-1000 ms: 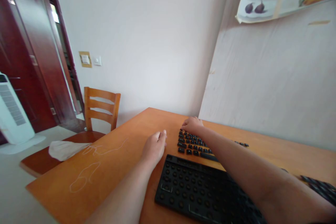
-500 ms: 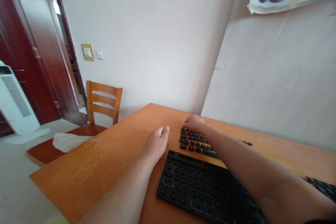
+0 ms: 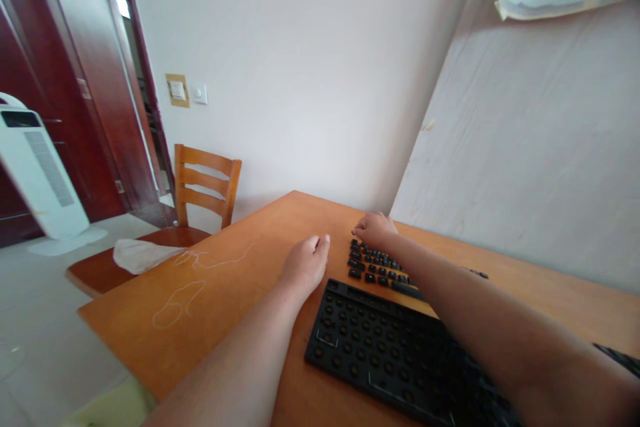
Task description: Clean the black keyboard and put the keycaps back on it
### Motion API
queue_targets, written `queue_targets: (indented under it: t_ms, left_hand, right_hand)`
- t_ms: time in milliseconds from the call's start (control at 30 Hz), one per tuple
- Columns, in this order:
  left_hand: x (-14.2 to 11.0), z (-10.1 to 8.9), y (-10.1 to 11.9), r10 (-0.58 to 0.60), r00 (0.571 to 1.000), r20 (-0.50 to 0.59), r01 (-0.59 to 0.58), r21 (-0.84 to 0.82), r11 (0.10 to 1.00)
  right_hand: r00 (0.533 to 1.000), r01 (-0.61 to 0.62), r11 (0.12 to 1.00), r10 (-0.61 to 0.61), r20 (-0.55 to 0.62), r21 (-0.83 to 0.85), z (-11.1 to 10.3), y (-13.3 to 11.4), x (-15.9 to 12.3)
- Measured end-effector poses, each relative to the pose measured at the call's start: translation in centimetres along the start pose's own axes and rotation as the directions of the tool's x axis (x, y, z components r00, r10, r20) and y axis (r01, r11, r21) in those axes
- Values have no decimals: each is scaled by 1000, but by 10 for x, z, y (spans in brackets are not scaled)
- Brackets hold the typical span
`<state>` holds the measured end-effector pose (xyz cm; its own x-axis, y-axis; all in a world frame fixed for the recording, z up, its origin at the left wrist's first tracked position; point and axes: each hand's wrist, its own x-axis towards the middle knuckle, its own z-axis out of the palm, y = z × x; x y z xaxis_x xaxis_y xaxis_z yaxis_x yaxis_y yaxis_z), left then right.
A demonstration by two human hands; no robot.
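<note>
In the head view, my right hand [image 3: 376,230] reaches to the far side of the laid-out black keycaps [image 3: 370,267], fingertips pinched together. A small dark keycap [image 3: 353,232] shows at those fingertips. My left hand [image 3: 306,268] rests over the table, left of the keycaps, its fingers curled and thumb laid against them. What it may hold is hidden. Nearer to me lies a black keyboard base [image 3: 370,347] with its key sockets bare. My right forearm covers part of the base and some keycaps.
The wooden table [image 3: 235,307] has white string [image 3: 220,263] on its left side. A wooden chair [image 3: 207,180] with a white bag [image 3: 143,255] stands beyond the left edge. More dark keycaps [image 3: 475,272] lie past my right forearm. A wall [image 3: 310,80] borders the far side.
The whole view has shifted slightly, with the scene now a little further right and higher. My right hand stays at the far edge of the keycaps; my left hand keeps its curled pose.
</note>
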<state>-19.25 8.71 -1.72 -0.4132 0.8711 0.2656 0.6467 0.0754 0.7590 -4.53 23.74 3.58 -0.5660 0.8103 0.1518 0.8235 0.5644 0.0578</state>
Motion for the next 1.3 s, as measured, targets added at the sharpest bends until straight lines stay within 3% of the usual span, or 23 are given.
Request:
queue_targets:
  t_ms: [167,300,433,700,1300]
  left_hand:
    - [1,2,-1,24,1000,-16,-24,3,1000]
    - [2,2,-1,28,999,-34,-28,-8,1000]
    - [3,2,1,27,999,-41,-27,-10,1000]
    - [2,1,3,39,998,-45,-39,-3,999]
    - [0,-5,10,0,1000,1,0,43,999]
  right_hand:
    - [988,151,987,-149,-52,51,-20,-21,-29]
    - [929,364,927,-354,-107,91,-32,-39,-63]
    - [891,453,883,-441,-109,123,-37,-49,-93]
    - [897,442,890,-433,-93,111,-34,-58,-120]
    - [914,406,907,-403,-55,110,-29,-65,-121]
